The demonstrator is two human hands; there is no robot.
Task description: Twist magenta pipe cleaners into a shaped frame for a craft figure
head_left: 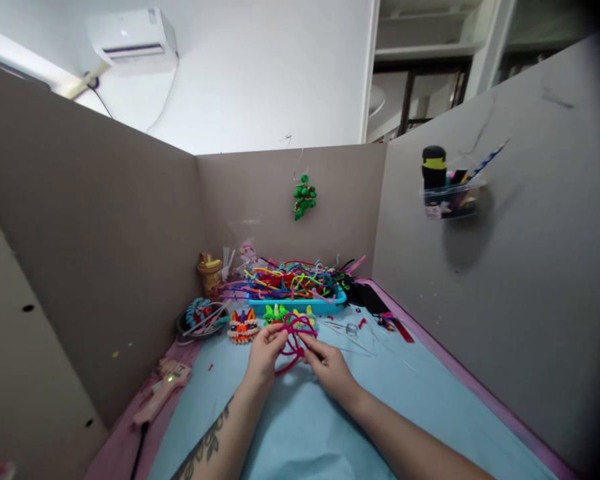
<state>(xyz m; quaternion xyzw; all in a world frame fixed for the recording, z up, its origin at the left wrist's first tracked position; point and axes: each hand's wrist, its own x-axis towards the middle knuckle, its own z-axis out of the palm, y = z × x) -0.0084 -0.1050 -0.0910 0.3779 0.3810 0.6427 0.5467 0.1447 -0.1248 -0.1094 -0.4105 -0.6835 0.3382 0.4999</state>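
Observation:
Between my two hands is a looped, flower-like shape of magenta pipe cleaner (296, 324), held a little above the blue cloth. My left hand (267, 348) pinches its left side with thumb and index finger. From the right, my right hand (326, 363) has its fingers closed on the lower right part of the loops. One magenta length curves down below the hands. Just behind the loops sit a green fuzzy figure (275, 315) and a yellow one (307, 316), both partly covered. An orange and cream figure (243, 327) stands left of them.
A blue tray (295, 307) heaped with coloured pipe cleaners stands at the back. Scissors (351, 329), a black phone-like slab (371, 298) and red scraps lie right. At left are a dark bowl (185, 325) and a pink glue gun (163, 393). Grey panels enclose the table.

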